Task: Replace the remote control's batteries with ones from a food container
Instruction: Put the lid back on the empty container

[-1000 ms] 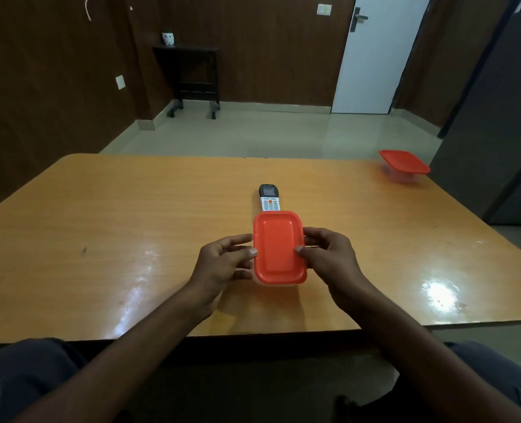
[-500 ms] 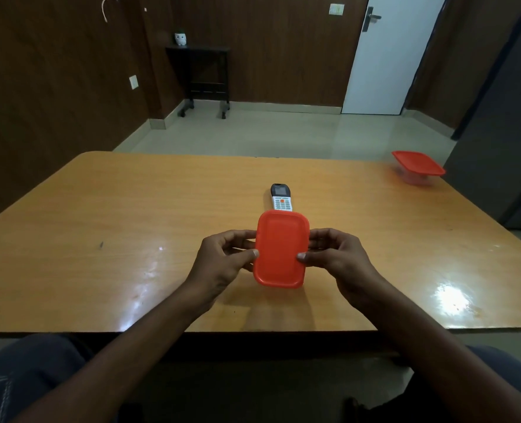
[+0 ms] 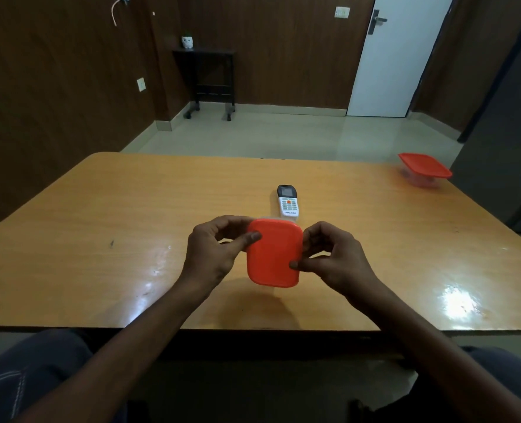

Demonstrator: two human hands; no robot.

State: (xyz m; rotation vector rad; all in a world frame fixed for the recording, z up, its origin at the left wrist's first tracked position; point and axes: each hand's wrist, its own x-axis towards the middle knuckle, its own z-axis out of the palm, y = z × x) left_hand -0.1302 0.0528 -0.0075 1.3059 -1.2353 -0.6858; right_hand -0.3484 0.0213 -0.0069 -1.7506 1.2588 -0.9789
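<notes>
The left hand reaches in from the lower left of the frame, forearm angled up toward the centre, fingers curled round the left edge of a small food container with its thumb lying on the orange lid. The right hand comes in from the lower right in a matching pose, fingers curled behind the container's right edge and its thumb pinching the lid near the lower right corner. Between them the container is held just above the counter, lid tilted toward the camera, a shadow beneath it on the wood. Just beyond it, near the centre of the frame, the remote control lies flat, buttons up, pointing away. At the far right edge of the counter sits a second container with an orange lid.
</notes>
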